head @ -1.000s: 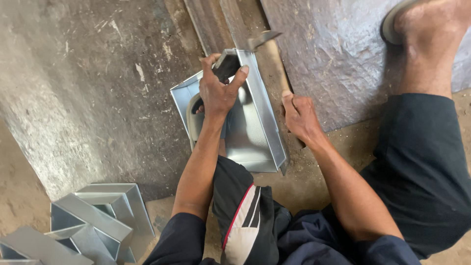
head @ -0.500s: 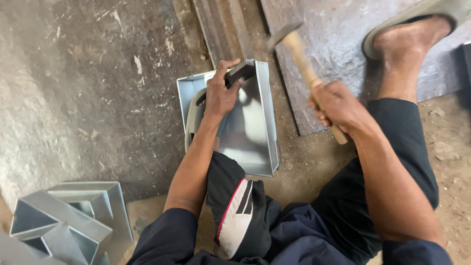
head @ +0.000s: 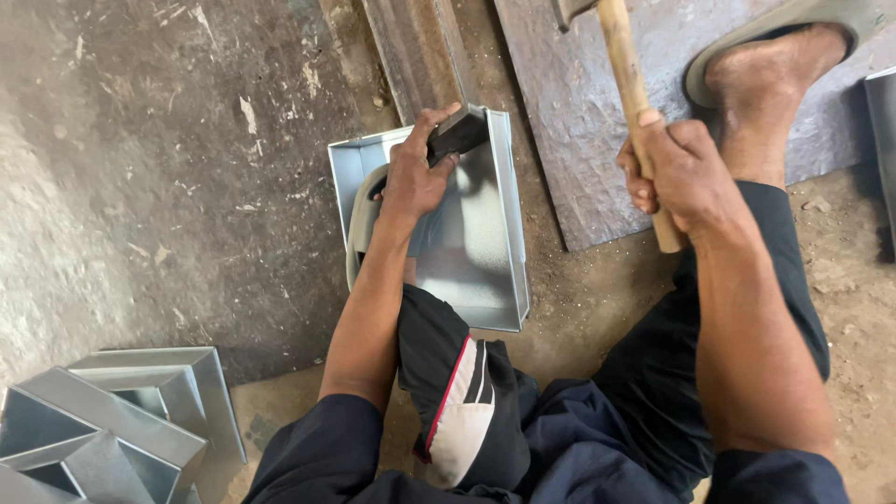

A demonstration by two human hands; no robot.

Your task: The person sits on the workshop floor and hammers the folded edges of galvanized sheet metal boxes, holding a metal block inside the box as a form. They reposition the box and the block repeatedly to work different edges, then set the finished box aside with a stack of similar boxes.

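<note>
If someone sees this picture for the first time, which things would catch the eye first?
Most likely the right hand, right of centre, gripping a wooden-handled hammer raised above the floor. Next comes the left hand at centre, pressing a dark block into the far corner of a shiny sheet-metal tray. Similar trays are stacked at lower left.

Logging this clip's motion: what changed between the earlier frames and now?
The right hand swung the hammer up from the tray's edge, so its head now sits high, near the frame's top. The left hand kept its grip on the dark block inside the metal tray, which stayed put.
</note>
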